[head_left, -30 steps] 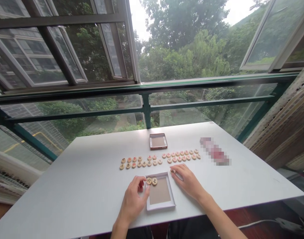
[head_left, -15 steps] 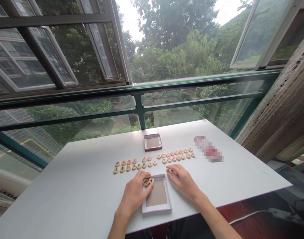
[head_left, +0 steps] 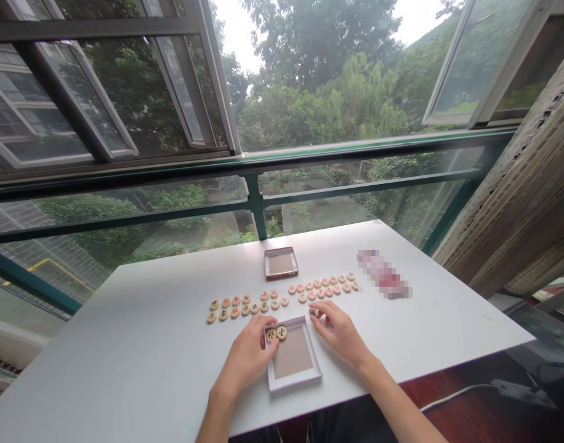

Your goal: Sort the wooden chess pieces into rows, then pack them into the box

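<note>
A shallow white open box (head_left: pixel 297 386) sits on the table's near side. My left hand (head_left: pixel 249 352) grips its left wall, the thumb over the inside and the fingers at the far left corner. Two round Chinese chess pieces with black characters, one (head_left: pixel 271 335) beside the other (head_left: pixel 281 332), lie in the box's far left corner. Just right of the box, my right hand (head_left: pixel 341 335) pinches another black-marked chess piece (head_left: pixel 313 312) between thumb and fingers. Beyond both hands, rows of pieces with red and black characters (head_left: pixel 245 309) lie on the table.
A second shallow box part (head_left: pixel 281 275) with a brown rim stands behind the rows. A blurred pinkish item (head_left: pixel 383 275) lies at the right on the white table (head_left: pixel 162 351). Green railing (head_left: pixel 254 203) and open windows border the far side.
The box has turned slightly, and the two pieces in it sit a little differently against my left thumb. More of the piece in my right hand shows. The whole view has shifted slightly.
</note>
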Demonstrator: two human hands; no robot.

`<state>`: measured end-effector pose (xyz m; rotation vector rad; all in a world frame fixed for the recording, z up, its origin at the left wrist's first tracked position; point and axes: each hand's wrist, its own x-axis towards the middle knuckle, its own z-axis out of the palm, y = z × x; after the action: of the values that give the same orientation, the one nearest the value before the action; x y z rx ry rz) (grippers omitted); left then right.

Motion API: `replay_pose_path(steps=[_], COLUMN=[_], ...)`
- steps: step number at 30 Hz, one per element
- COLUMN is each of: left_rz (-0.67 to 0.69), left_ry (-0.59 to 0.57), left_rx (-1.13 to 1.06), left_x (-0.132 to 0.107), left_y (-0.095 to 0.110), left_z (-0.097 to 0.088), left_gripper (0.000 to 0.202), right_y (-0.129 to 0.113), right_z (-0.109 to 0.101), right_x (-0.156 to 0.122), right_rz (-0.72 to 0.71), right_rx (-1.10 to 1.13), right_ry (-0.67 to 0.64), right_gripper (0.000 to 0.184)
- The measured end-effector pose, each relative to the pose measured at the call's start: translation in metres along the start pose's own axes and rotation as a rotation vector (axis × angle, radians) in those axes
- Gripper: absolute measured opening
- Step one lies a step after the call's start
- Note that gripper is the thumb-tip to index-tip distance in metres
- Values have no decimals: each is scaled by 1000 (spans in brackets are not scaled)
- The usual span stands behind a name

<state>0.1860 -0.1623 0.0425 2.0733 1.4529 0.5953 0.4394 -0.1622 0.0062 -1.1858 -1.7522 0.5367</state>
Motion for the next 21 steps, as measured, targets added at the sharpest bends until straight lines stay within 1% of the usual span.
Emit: replay_pose_path(steps=[4,9,14,18,21], left_rz=[-10,-27,-38,-38,-42], left_ry=[14,31,54,56,71], left_rx=[-26,-13,20,43,55], left_x=[0,0,1,1,2], left_y=[-1,4,8,11,12], left_z=[0,3,4,6,10], left_gripper=[24,28,25,31,27], right_y=[0,-1,-3,-3,-2], right_z=[0,0,-1,0,0], right_x=[0,0,1,1,1], right_rz=[6,17,6,4,9], right_rx=[10,9,6,9,17], right_ry=[-3,-7,5,10,11], right_gripper=[23,22,22,22,22])
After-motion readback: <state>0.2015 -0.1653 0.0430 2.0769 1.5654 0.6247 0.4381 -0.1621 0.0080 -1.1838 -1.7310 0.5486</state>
